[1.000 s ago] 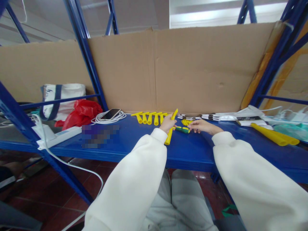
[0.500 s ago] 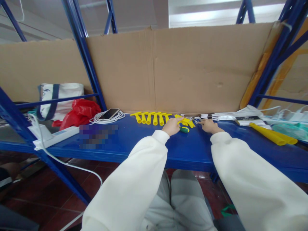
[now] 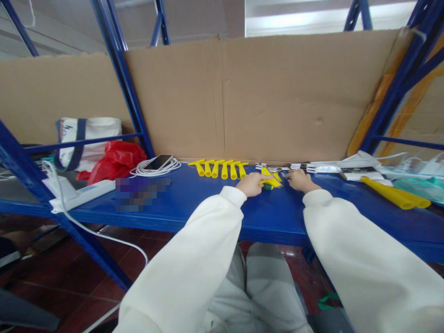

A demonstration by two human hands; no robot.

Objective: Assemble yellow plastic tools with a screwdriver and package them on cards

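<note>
My left hand is closed on a yellow scraper with a wide, flat head. A thin, shiny strip runs along the head's right edge, pointing toward my other hand. Just right of it, my right hand has its fingertips pinched together; what they hold is too small to make out. Under the held scraper lies a green and yellow screwdriver, mostly covered. Another yellow piece shows behind the scraper. To the left, several yellow T-shaped scrapers lie in a row, handles toward me.
Small packets and metal strips lie along the cardboard wall. Two long yellow tubes rest at the right. A phone on a coiled white cable, a red bag and a power strip occupy the left.
My left hand has drawn the yellow scraper slightly toward me and turned it, so its head now covers most of the screwdriver. My right hand has shifted slightly left.
</note>
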